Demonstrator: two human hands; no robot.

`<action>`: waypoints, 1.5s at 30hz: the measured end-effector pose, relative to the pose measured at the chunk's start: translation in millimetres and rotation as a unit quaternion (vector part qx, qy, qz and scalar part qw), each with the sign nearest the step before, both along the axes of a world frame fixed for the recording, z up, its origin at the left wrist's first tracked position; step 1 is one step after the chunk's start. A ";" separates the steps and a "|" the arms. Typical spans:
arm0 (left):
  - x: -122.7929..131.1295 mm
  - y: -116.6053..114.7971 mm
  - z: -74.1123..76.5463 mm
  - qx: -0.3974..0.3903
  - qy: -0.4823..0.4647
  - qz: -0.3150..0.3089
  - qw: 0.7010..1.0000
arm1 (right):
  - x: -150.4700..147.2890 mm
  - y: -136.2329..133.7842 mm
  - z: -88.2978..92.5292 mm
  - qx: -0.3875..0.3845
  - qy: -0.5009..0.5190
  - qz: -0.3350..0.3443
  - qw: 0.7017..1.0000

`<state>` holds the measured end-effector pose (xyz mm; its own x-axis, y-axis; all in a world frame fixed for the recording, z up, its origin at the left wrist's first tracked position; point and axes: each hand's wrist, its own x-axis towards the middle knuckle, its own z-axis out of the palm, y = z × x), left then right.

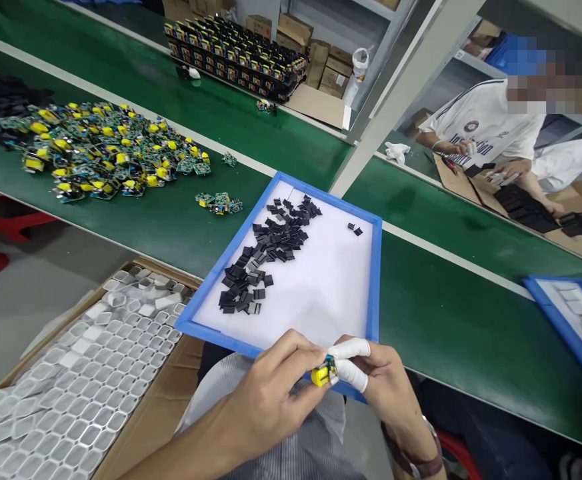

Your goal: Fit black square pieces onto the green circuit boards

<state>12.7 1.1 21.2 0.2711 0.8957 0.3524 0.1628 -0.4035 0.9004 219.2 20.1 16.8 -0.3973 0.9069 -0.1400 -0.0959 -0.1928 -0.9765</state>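
Observation:
Between my two hands is a small circuit board (325,372) with a yellow part on it. My left hand (275,393) pinches it from the left with fingertips and thumb. From the other side my right hand (385,380), with white finger cots on its thumb and a finger, grips it too. Both hands hover over the near edge of a blue-rimmed tray (375,280) with a white floor. Many small black plastic pieces (275,233) lie along the tray's left side, and a few black pieces (355,229) sit apart at its far right.
A heap of yellow-and-green circuit boards (115,150) covers the green bench (171,227) at left. Below it stands a carton of white casings (71,387). Stacked black trays of parts (235,57) stand at the back. Across the bench a co-worker (485,127) handles parts; another blue tray (565,320) lies right.

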 end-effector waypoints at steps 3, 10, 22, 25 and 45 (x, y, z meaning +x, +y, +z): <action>-0.4 -0.2 -1.5 -0.006 0.002 0.006 1.000 | 3.0 -4.1 -3.0 -0.002 0.009 -0.021 1.000; 0.8 3.0 -10.7 0.040 0.006 0.057 0.998 | -0.5 -12.9 -6.5 0.040 0.001 -0.027 0.999; 2.7 2.0 -11.4 0.094 0.016 0.106 0.990 | -20.3 -13.5 -9.0 0.146 0.005 -0.071 0.987; 1.0 3.2 -12.2 0.115 0.025 0.116 0.986 | -21.2 -13.8 -9.6 0.153 -0.011 -0.086 0.984; 0.1 3.6 -9.1 0.138 0.051 0.161 0.976 | -40.6 -15.9 -8.5 0.252 -0.074 -0.143 0.954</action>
<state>12.8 4.7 12.0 0.0384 0.8155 0.5775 0.4047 -0.5411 0.7371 178.5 4.2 8.3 -0.1337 0.9421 0.3075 0.0716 0.3187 -0.9452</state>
